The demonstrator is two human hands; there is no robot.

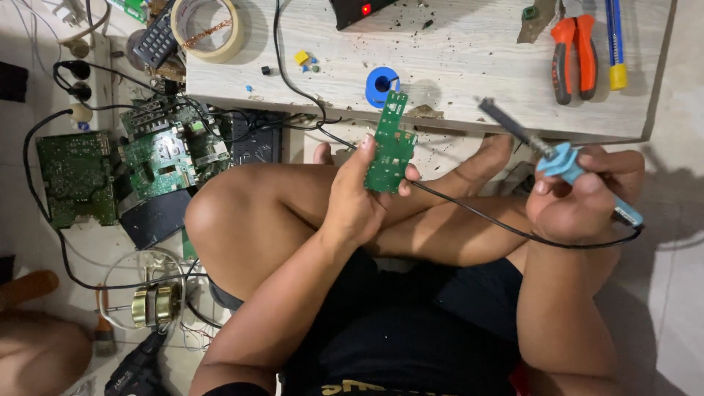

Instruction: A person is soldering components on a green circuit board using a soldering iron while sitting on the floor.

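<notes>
Sitting cross-legged on the floor by a low wooden table (469, 81). Left hand (356, 202) closed around the lower end of a narrow green circuit board (390, 143), held upright above the knees, just in front of the table edge. Right hand (579, 198) wrapped tight on a blue-handled soldering iron (561, 158) — tip angled up-left, well apart from the board, black cord (477, 214) looping across the legs. On the table: blue solder spool (380, 82) right behind the board, orange-handled pliers (573, 51), roll of masking tape (209, 26). Off to the left on the floor — pile of green boards (150, 161) and a small motor (155, 304).
</notes>
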